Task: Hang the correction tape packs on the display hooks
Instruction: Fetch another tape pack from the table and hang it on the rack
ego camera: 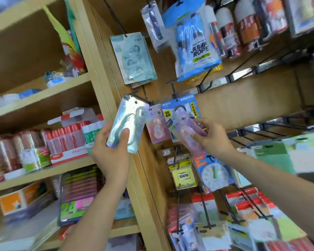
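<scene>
I see the left hand (112,151) gripping a silvery-teal correction tape pack (129,122) from below, thumb across its front. The pack is tilted, its top edge up at a black display hook (143,100); I cannot tell whether its hole is on the hook. The right hand (212,136) pinches a lilac correction tape pack (185,127) in front of a blue pack (181,105) hanging on the neighbouring hook. A pink pack (157,124) hangs between the two held packs. Glue sticks (67,140) stand on the wooden shelf (43,173) at left.
</scene>
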